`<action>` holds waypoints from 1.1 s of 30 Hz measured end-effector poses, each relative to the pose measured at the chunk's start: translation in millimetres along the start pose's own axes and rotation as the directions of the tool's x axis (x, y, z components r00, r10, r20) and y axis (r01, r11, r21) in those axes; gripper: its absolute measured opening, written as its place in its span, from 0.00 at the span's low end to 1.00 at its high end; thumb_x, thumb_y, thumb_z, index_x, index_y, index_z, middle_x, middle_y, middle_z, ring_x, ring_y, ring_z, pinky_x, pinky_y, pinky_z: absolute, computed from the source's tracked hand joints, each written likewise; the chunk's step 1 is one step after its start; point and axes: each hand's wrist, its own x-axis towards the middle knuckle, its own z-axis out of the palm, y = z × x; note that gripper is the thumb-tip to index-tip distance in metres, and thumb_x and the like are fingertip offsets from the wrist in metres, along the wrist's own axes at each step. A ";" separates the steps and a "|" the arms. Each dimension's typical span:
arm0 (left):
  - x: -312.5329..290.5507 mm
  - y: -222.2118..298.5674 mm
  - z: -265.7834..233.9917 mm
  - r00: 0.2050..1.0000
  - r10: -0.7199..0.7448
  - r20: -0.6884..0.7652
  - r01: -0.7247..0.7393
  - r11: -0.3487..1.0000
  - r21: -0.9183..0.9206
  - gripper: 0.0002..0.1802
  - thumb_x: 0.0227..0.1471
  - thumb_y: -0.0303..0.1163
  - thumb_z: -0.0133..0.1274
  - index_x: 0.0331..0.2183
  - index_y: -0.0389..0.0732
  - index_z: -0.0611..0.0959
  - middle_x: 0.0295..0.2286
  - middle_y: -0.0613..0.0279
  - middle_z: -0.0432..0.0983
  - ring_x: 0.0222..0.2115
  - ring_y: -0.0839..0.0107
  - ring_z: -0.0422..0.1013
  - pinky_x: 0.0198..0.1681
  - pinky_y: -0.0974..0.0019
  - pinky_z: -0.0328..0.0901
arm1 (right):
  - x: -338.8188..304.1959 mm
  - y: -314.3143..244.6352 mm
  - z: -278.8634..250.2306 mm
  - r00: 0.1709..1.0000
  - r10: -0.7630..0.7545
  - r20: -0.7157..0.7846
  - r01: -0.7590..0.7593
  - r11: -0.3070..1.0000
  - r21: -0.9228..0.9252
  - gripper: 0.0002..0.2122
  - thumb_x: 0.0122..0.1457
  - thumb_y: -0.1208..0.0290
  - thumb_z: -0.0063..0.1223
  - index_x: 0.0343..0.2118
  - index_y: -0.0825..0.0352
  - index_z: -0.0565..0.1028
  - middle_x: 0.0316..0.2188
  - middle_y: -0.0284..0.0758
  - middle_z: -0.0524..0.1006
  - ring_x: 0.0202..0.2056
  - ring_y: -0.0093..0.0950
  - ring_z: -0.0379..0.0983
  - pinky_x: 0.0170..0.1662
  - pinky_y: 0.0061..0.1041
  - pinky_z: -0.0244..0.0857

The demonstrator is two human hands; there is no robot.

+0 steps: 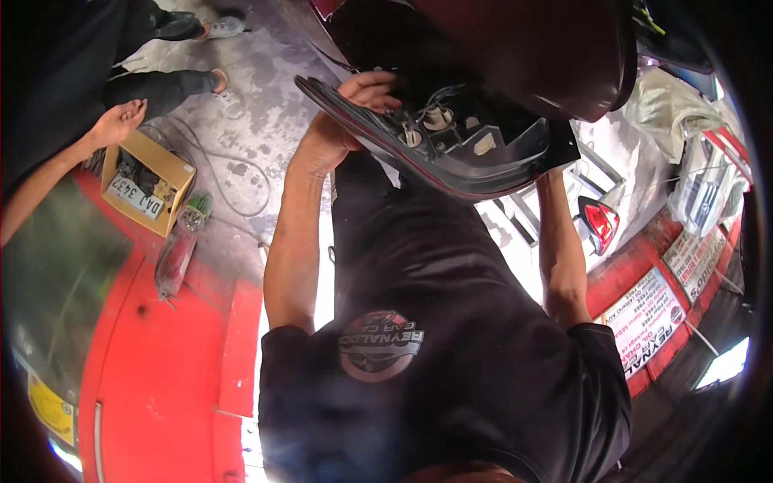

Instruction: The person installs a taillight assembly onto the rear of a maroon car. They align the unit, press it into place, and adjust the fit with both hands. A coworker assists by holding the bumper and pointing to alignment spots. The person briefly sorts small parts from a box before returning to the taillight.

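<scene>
A car tail light (503, 153) hangs in front of my body, its black back turned up, with bulb sockets (437, 118) and wires showing. My left hand (372, 92) is closed round its inner left part, fingers curled over the edge. The wrist of my right hand (551, 175) meets the underside of its right end; the fingers there are hidden behind the housing. Just beyond it is a dark maroon car body part (547, 48), with a shadowed opening beside the lamp.
A person's hand (121, 121) is at the left, near a cardboard box (179, 171) holding a licence plate. Below it lies a wrapped part (175, 262) beside a red car (161, 354). A red lamp (601, 224), a metal frame (523, 213) and plastic sheeting (664, 109) are at the right.
</scene>
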 end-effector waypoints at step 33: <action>43.5 -15.9 84.2 0.557 0.600 -0.574 -0.507 0.793 0.337 0.30 0.73 0.47 0.35 0.65 0.35 0.65 0.53 0.54 0.71 0.51 0.66 0.69 0.56 0.64 0.65 | 8.1 -22.5 3.8 0.930 0.368 0.003 -0.358 0.903 0.240 0.16 0.73 0.68 0.38 0.60 0.63 0.68 0.54 0.41 0.73 0.54 0.37 0.72 0.57 0.43 0.69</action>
